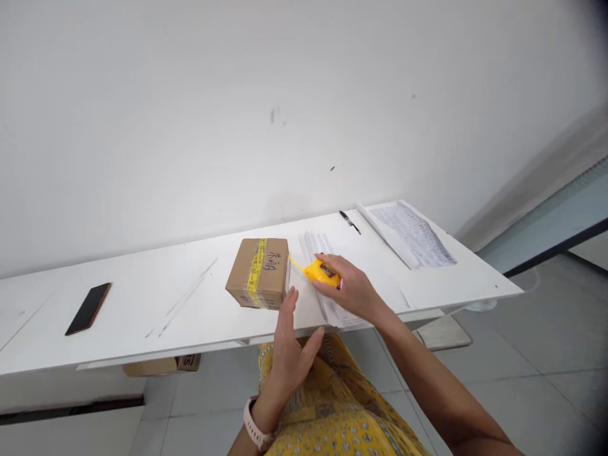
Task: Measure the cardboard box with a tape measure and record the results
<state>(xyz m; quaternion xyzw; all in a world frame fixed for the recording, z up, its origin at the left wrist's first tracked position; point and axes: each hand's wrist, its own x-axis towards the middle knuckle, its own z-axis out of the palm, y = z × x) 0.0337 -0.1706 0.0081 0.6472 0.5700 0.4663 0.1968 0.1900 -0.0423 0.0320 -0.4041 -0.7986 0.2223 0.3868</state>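
My right hand (349, 288) grips a yellow tape measure (323, 273) just right of a small cardboard box (247, 263). A short length of yellow blade runs from the tape measure to the box's right upper edge. Yellow printed tape and dark handwriting mark the top of the box. At the box's near right corner, my left hand (289, 354) is open, thumb spread from the fingers, holding nothing; I cannot tell if its fingertips touch the cardboard. An open notebook (342, 315) with written pages lies under the tape measure.
A black phone (88, 308) rests at the left of the white table (142, 278). A black pen (350, 222) and a sheaf of written papers (411, 234) lie toward the right. The wall (213, 126) stands behind. Below the table shows another cardboard box (156, 366).
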